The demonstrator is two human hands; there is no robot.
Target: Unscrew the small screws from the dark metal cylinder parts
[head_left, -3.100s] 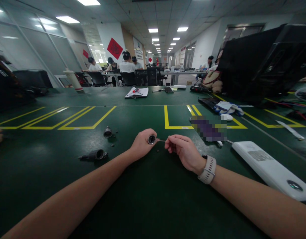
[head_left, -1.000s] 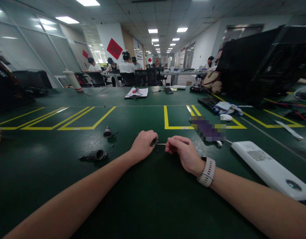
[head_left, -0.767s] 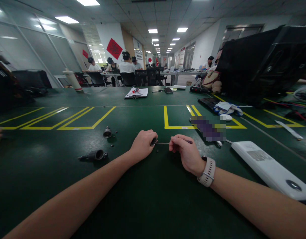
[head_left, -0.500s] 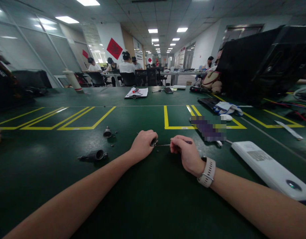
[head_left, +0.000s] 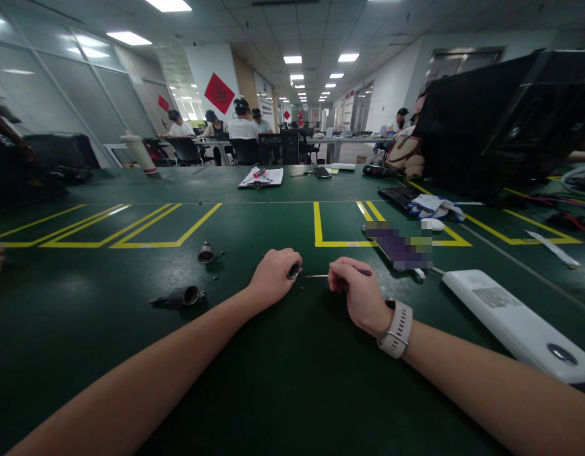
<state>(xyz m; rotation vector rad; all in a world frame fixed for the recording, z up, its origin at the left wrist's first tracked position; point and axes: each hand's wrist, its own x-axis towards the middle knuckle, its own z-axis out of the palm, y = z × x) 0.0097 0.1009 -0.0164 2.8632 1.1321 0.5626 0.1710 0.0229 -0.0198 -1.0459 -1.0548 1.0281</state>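
Left grip (head_left: 276, 273) closed around 1 tube (head_left: 294, 271), right grip (head_left: 347, 278) pinching 1 driver (head_left: 315, 276); 1 ring (head_left: 302, 288) between them, 2 housings (head_left: 185, 296) left, 1 white device (head_left: 506, 316) right.

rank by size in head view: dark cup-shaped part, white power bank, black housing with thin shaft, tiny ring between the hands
1. White power bank
2. Black housing
3. Dark cup-shaped part
4. Tiny ring

A crumpled blue-and-white cloth (head_left: 435, 206) lies beside a white oval object (head_left: 433, 224), near a large black boxy case (head_left: 487, 120); a red diamond-shaped poster (head_left: 218, 93) hangs on a white pillar (head_left: 198, 66).
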